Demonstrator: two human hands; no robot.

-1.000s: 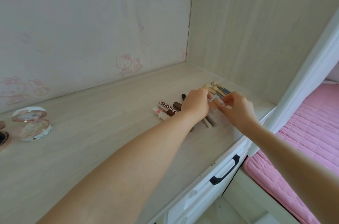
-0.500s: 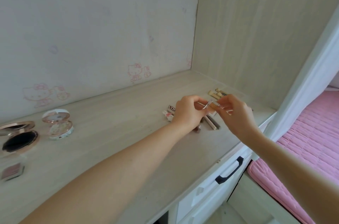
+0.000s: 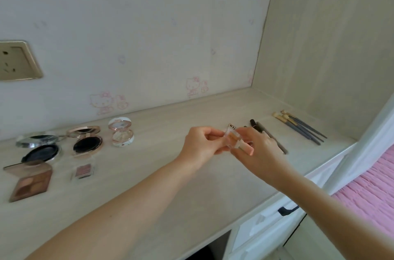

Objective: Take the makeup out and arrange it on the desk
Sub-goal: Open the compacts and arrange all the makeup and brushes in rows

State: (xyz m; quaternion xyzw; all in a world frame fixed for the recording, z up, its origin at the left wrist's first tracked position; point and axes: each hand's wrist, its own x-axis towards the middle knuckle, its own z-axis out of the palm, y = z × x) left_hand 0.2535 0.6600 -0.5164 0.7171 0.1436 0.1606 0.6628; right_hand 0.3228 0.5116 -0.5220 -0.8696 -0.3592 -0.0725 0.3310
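Note:
Both hands hold a small clear lip gloss tube [image 3: 234, 139] with peach contents above the desk [image 3: 170, 185]. My left hand [image 3: 198, 146] pinches its left end, my right hand [image 3: 259, 149] grips its right end with the pale cap. Behind my right hand lie dark pencils [image 3: 275, 138], partly hidden. Several makeup brushes [image 3: 298, 125] lie in a row at the far right. On the left sit open compacts: a white one [image 3: 121, 134], a rose-gold cushion [image 3: 86, 141], a silver cushion [image 3: 40, 146], a brown eyeshadow palette [image 3: 29, 181] and a small pink eyeshadow [image 3: 83, 171].
A wall socket [image 3: 17, 60] is on the wall at far left. White drawers with a black handle [image 3: 287, 209] sit under the desk's right end. A pink bed cover [image 3: 371, 185] lies to the right, beyond a white post.
Both hands lifted a clear lip gloss tube off the row of pencils and drew it leftward and toward me. My view swung left, bringing the compacts and palette into sight.

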